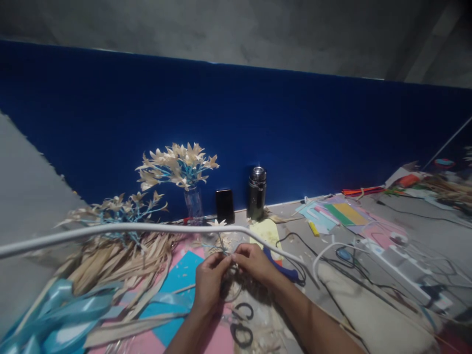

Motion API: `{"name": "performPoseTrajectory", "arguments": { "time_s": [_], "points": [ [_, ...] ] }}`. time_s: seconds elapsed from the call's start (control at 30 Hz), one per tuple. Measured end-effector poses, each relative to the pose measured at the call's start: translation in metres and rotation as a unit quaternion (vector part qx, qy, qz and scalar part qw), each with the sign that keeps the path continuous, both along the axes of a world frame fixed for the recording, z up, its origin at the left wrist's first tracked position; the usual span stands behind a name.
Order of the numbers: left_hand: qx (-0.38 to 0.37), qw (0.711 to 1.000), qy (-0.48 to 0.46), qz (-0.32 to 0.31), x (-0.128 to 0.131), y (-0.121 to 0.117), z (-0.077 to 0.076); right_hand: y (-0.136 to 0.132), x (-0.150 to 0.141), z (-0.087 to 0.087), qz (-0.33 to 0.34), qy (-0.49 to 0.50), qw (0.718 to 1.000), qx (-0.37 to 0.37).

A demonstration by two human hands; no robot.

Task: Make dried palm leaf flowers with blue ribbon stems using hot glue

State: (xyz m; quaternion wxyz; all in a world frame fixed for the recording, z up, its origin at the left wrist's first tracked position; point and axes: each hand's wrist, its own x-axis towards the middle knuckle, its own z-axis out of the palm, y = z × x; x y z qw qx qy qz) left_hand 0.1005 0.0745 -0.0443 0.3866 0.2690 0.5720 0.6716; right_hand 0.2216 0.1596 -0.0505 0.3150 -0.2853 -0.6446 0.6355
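Note:
Near the middle of the table, my left hand [211, 281] is closed in a pinch at the base of a small cream-coloured artificial flower [217, 223], whose thin stem rises from the fingertips. My right hand [255, 263] meets it with thumb and fingers pinched together; what lies between those fingers is too small to make out. Below the hands rests a pair of scissors with black handles [241, 324]. A blue-handled glue gun [283, 269] lies just right of my right wrist.
A white cable [147, 228] crosses in front at hand height. Dried husk strips [121, 265], blue ribbon [62, 309] and a vase of flowers [193, 204] are on the left. Behind stand a phone [224, 206] and a thermos [257, 194]. Right: a power strip [401, 268], coloured paper [344, 215].

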Motion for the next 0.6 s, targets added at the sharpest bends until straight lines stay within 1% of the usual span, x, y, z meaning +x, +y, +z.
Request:
{"name": "performPoseTrajectory", "arguments": {
  "time_s": [0.1,0.17,0.3,0.4,0.6],
  "points": [
    [-0.003,1.0,-0.021,0.004,0.0011,0.0001,0.0007,0.0029,0.0034,-0.002,0.045,0.02,0.999,-0.012],
    [-0.005,0.999,-0.03,0.007,0.0021,0.0006,0.0008,0.0042,0.0041,-0.0031,0.049,0.017,0.999,-0.012],
    [0.001,0.999,-0.048,0.01,0.0031,0.001,0.0007,0.0046,0.0018,-0.0023,-0.019,-0.006,1.0,-0.013],
    [-0.005,0.999,-0.047,-0.001,0.002,0.0005,-0.0003,0.0045,0.0008,0.0003,-0.059,-0.001,0.998,-0.026],
    [-0.007,1.0,-0.017,0.001,-0.001,0.0006,-0.0027,0.0049,0.0014,0.0024,-0.048,-0.001,0.999,-0.015]
  ]
}}
